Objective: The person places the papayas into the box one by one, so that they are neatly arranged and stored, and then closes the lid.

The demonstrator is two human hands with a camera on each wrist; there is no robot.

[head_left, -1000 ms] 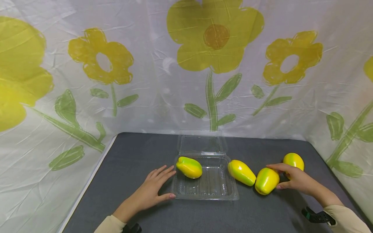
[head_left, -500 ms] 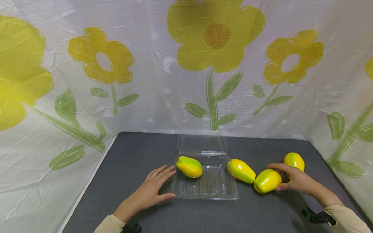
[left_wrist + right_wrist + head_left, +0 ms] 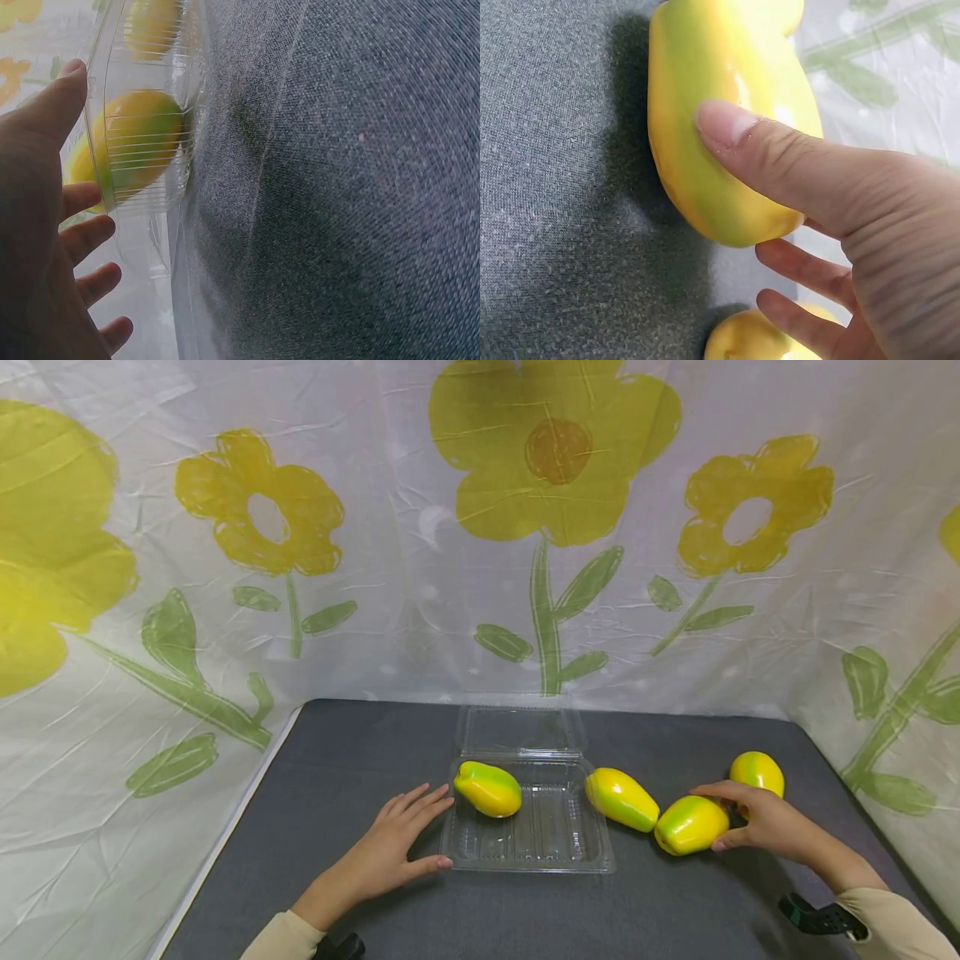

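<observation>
My right hand (image 3: pixel 768 825) grips a glossy yellow-green papaya (image 3: pixel 687 827) on the dark table; the right wrist view shows the thumb (image 3: pixel 731 127) on its side. My left hand (image 3: pixel 386 847) is spread at the left side of a clear plastic container (image 3: pixel 525 867), its fingertips at the rim. One papaya (image 3: pixel 487 791) lies in the container's left part, also visible through the clear wall in the left wrist view. Another papaya (image 3: pixel 622 800) lies at the container's right edge, its far end overlapping the rim in view. Behind my right hand is one more papaya (image 3: pixel 756 772), partly covered.
The container's clear lid (image 3: pixel 521 729) is folded back toward the far table edge. A pale curtain (image 3: pixel 397 610) with printed yellow flowers surrounds the dark grey table (image 3: pixel 360 752). Dark bands (image 3: pixel 821 918) are worn on both wrists.
The papaya under my right hand has turned, its near end swinging left and its other end toward my palm. My left hand and the container have stayed in place.
</observation>
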